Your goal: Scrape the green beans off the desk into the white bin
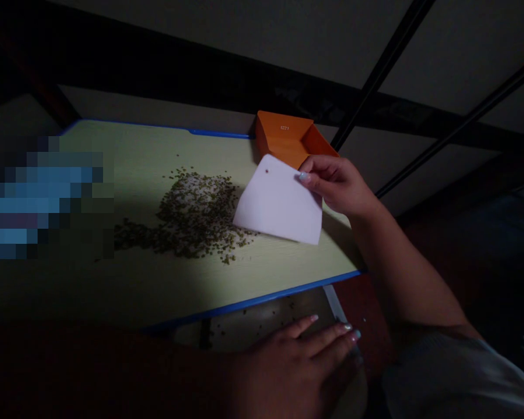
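My right hand (343,183) pinches a flat white scraper (282,201) with rounded corners between thumb and fingers. It is held tilted over the right part of the tabletop, with one small dark grain on its face. Just left of it lies a loose heap of small green beans (187,233) mixed with pale grains (201,195). My left hand (292,361) is below the table's near edge, fingers stretched and apart, holding nothing that I can see. Beneath it is a pale surface (244,323) dotted with several dark grains; whether the hand touches it I cannot tell.
The pale yellow tabletop (126,151) has a blue rim. An open orange box (283,139) stands at its far right edge, behind my right hand. Panelled doors (402,151) rise behind the table. A blurred-out blue patch (30,198) covers the left. The light is dim.
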Tool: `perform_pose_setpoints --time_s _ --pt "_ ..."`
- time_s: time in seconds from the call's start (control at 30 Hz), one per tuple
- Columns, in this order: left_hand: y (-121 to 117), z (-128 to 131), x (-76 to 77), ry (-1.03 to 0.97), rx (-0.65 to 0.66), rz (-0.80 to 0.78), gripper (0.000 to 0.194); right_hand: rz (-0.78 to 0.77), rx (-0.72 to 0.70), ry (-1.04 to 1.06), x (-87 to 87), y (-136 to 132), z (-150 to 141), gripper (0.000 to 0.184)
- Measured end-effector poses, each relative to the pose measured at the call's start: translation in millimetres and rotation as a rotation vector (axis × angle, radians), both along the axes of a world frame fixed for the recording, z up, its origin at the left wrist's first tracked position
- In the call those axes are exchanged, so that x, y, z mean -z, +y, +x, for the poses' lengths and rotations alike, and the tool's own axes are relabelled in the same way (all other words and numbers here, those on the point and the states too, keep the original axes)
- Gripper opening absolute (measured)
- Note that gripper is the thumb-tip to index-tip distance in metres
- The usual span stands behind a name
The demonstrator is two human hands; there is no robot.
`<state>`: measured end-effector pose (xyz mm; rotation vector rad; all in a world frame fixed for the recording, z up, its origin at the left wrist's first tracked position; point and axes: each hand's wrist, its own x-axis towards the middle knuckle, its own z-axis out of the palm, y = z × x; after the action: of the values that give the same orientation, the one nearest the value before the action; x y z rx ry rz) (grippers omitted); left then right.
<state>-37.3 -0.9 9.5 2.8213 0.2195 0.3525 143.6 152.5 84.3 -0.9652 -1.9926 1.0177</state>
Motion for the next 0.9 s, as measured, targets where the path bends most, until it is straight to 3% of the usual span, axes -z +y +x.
perform_pose_setpoints --time_s 0.1,0.17,0.37,0.63,0.9 --pt "2.2 -0.1 0.2 -0.011 0.011 0.040 0.039 0.139 0.165 0.084 -4.3 7.8 12.1 0.029" --pt "2.9 0.1 1.5 -0.005 0.020 0.065 0.040 0.148 0.204 0.081 -5.3 12.1 18.7 0.029" --pt "6.1 0.2 8.5 -0.009 0.076 0.180 0.041 0.158 0.295 -0.198 -2.9 21.9 30.7 0.030" --pt "15.8 1.7 14.9 -0.054 0.123 0.384 0.039 0.159 0.334 -0.424 -1.8 27.4 30.2 0.024" --pt "17.1 3.5 14.7 -0.036 0.136 0.400 0.039 0.131 0.285 -0.412 7.0 28.8 18.3 0.025"
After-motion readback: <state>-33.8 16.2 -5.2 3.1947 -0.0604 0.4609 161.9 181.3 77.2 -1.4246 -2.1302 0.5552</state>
